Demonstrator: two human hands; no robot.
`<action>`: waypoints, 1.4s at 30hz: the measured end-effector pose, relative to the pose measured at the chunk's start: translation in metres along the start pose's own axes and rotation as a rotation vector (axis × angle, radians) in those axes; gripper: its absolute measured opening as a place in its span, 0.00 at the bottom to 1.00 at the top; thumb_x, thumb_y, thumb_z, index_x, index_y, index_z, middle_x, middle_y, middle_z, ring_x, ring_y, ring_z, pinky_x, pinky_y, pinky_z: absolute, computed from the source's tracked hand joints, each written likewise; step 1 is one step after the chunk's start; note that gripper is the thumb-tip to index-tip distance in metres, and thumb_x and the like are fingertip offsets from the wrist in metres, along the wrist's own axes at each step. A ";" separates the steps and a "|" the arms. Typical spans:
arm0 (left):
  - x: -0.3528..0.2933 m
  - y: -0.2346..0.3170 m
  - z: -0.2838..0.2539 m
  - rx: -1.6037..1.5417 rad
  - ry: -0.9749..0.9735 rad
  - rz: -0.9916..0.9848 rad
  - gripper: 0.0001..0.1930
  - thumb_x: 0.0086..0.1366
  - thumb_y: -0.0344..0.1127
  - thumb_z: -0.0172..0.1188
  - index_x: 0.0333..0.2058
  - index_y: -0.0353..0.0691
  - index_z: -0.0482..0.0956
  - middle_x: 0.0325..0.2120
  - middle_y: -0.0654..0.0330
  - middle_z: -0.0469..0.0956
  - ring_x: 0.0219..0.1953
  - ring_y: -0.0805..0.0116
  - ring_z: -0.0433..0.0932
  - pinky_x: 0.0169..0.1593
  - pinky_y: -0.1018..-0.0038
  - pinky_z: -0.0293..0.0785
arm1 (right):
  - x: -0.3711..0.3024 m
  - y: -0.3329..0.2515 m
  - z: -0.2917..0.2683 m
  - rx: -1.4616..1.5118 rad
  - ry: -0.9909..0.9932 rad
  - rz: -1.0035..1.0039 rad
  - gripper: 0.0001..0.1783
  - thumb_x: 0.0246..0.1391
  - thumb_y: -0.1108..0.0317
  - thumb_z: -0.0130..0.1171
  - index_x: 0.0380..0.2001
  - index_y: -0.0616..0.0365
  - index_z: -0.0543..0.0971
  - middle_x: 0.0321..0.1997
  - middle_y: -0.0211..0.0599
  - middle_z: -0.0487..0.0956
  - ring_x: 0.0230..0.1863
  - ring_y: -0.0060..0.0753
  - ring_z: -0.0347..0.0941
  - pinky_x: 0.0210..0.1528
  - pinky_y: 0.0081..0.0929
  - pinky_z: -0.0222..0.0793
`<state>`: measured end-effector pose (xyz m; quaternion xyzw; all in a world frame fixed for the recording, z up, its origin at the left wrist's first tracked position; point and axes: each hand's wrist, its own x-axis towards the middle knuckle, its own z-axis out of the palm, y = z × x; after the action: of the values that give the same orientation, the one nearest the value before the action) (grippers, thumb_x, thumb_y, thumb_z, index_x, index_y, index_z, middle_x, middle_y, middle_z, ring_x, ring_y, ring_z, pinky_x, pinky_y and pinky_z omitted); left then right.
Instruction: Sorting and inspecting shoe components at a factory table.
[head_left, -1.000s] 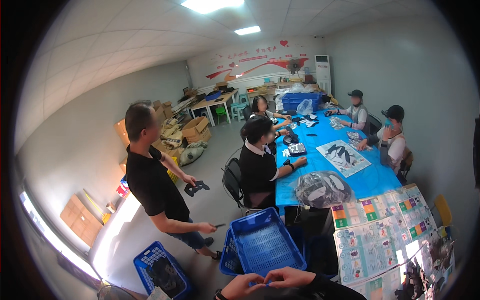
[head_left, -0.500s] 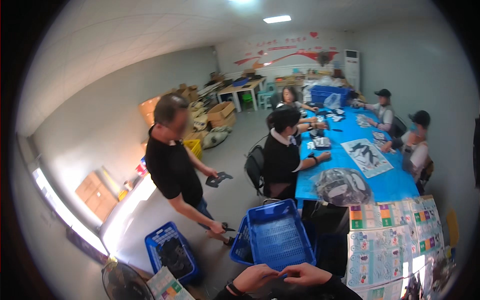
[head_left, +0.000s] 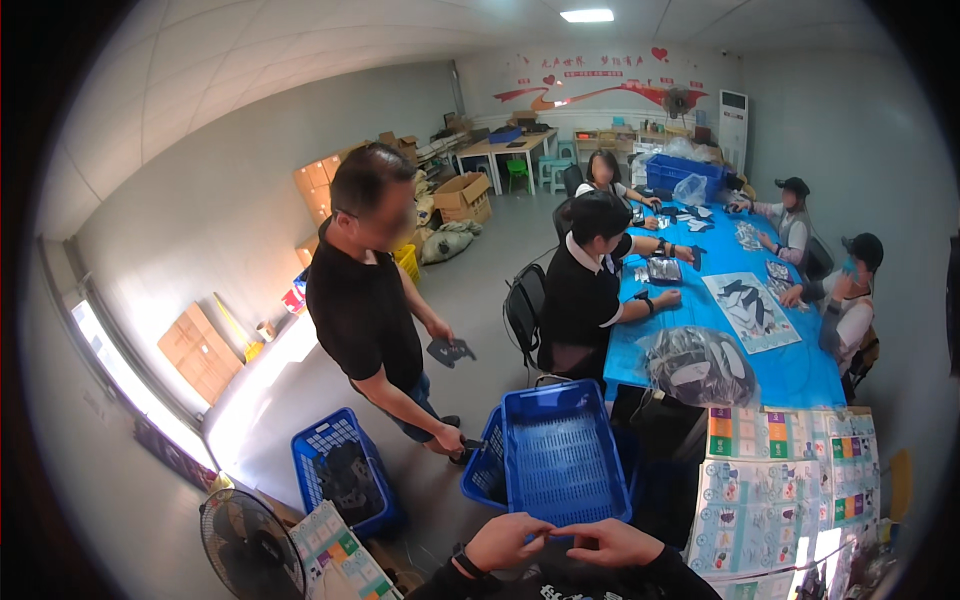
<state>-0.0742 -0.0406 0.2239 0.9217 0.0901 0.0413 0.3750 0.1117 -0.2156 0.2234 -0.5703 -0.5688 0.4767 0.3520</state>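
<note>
My left hand (head_left: 508, 542) and my right hand (head_left: 612, 543) meet fingertip to fingertip low in the middle of the view. Both are closed in a pinch; whatever is between the fingers is too small to make out. A dark band circles my left wrist. Just beyond my hands, a blue plastic crate (head_left: 512, 455) with a slotted bottom rests tilted on another blue crate (head_left: 480, 485). To the left stands a person (head_left: 365, 290) in a black shirt, with a dark flat cut piece (head_left: 450, 350) in one hand and a small dark object in the other.
At left, a blue basket (head_left: 318, 460) holds dark pieces beside a black fan (head_left: 250, 545). Several people sit around a blue-covered table (head_left: 640, 345) with cut pieces and a clear bag (head_left: 700, 370) of dark items. Printed sheets (head_left: 760, 490) cover a surface at right.
The whole view has shifted, so the room sits slightly right and the fan shows more. The standing person's flat piece has turned. A seated person in black reaches further across. My hands remain together.
</note>
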 end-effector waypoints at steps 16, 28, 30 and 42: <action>0.003 -0.011 0.003 0.114 0.040 0.050 0.10 0.58 0.36 0.59 0.38 0.44 0.84 0.28 0.59 0.81 0.35 0.59 0.78 0.40 0.65 0.75 | 0.011 0.000 -0.005 -0.052 -0.023 0.001 0.25 0.60 0.57 0.59 0.59 0.50 0.75 0.30 0.42 0.79 0.26 0.33 0.71 0.35 0.27 0.69; -0.002 0.008 -0.005 0.054 0.071 0.028 0.11 0.57 0.37 0.62 0.39 0.46 0.84 0.29 0.60 0.81 0.35 0.59 0.79 0.40 0.66 0.76 | 0.004 0.009 0.000 -0.017 -0.055 -0.025 0.27 0.61 0.56 0.55 0.62 0.48 0.72 0.34 0.42 0.81 0.31 0.36 0.75 0.39 0.28 0.70; -0.009 0.008 0.006 0.002 0.126 0.014 0.08 0.57 0.35 0.62 0.35 0.41 0.83 0.28 0.53 0.79 0.34 0.54 0.78 0.39 0.63 0.74 | 0.005 0.015 0.002 0.005 -0.056 -0.032 0.28 0.64 0.55 0.55 0.66 0.44 0.69 0.31 0.32 0.77 0.31 0.25 0.71 0.38 0.23 0.68; 0.028 0.002 0.011 0.026 -0.036 0.087 0.09 0.57 0.34 0.62 0.37 0.45 0.85 0.32 0.59 0.83 0.36 0.59 0.80 0.42 0.67 0.76 | -0.019 0.017 0.004 -0.052 0.096 0.017 0.27 0.60 0.56 0.56 0.62 0.49 0.72 0.32 0.39 0.81 0.32 0.35 0.77 0.39 0.29 0.71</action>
<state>-0.0446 -0.0438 0.2180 0.9302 0.0438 0.0398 0.3622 0.1157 -0.2364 0.2087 -0.6062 -0.5587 0.4369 0.3599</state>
